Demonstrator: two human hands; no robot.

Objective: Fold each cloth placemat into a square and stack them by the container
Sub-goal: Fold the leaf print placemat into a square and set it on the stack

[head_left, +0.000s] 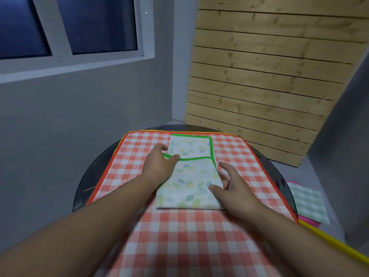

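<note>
The round dark worktop (83, 188) carries a red checked cloth (235, 156) over most of it. In the middle of that cloth lies the leaf mat (189, 182), partly folded, green hem showing on its far half. Beyond the right rim, a green checked cloth (307, 204) lies on a pink container (311, 223). My left hand (157, 162) pinches the green hem with curled fingers (175, 156). My right hand (235, 190) rests at the mat's right edge, spread loose, gripping nothing.
</note>
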